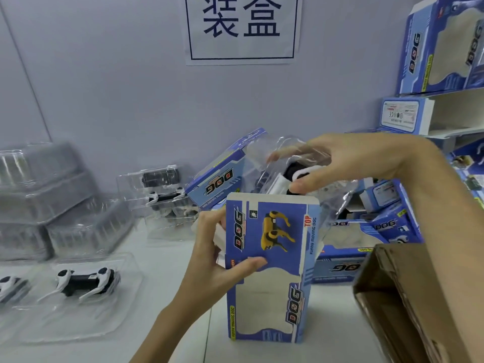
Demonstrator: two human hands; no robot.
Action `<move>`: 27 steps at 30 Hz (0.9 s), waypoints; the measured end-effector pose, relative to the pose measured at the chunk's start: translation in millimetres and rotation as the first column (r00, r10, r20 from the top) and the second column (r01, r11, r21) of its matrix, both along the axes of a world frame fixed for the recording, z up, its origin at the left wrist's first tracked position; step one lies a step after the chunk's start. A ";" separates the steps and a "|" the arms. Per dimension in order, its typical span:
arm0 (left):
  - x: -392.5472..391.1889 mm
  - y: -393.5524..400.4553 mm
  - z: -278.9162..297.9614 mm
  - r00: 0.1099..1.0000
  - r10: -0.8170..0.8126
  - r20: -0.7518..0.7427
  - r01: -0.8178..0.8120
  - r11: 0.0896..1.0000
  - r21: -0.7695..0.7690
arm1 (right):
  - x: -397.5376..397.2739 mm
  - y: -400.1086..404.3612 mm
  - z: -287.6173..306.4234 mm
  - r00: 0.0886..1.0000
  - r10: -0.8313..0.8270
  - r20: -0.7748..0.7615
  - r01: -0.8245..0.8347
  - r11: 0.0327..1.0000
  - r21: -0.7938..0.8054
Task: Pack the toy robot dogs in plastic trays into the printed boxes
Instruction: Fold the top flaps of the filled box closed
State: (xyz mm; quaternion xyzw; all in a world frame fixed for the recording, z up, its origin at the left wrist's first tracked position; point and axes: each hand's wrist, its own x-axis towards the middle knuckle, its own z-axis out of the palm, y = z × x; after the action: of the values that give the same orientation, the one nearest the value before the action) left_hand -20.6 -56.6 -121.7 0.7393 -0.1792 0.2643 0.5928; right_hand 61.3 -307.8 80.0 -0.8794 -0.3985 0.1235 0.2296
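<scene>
A blue printed box (272,271) with a yellow dog picture stands upright on the white table, its top end open. My left hand (222,247) grips its left side, thumb across the front. Above the opening, my right hand (348,161) holds a clear plastic tray (290,163) with a black and white toy robot dog (288,176) inside; the tray's lower end sits at the box mouth. Another tray with a dog (83,281) lies flat at the left. A further one (162,195) leans against the back wall.
Empty clear trays (47,195) are stacked at the far left. More printed boxes (366,231) lie behind and to the right, with others piled up at the right (440,48). An open brown carton (408,305) fills the lower right corner. A paper sign (243,27) hangs on the wall.
</scene>
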 end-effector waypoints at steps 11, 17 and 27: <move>-4.1 -4.9 -0.8 1.000 0.004 -0.016 -0.005 0.996 -0.094 | -18.3 59.0 -22.0 0.995 -0.071 0.073 0.072 0.997 -0.013; -4.9 -5.2 0.3 0.997 -0.052 -0.054 0.045 0.993 -0.108 | -25.2 54.6 -56.5 0.993 -0.114 0.028 0.102 0.958 0.267; -7.6 -8.0 1.3 0.999 -0.027 -0.044 0.021 0.992 -0.128 | -53.7 44.9 -133.5 0.913 -0.361 0.190 0.028 0.521 0.853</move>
State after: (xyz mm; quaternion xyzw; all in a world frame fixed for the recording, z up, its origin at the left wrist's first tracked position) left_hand -28.2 -64.5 -120.4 0.7036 -0.1575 0.2510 0.6458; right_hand 7.6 -262.9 -53.5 -0.7091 -0.3391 -0.2641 0.5589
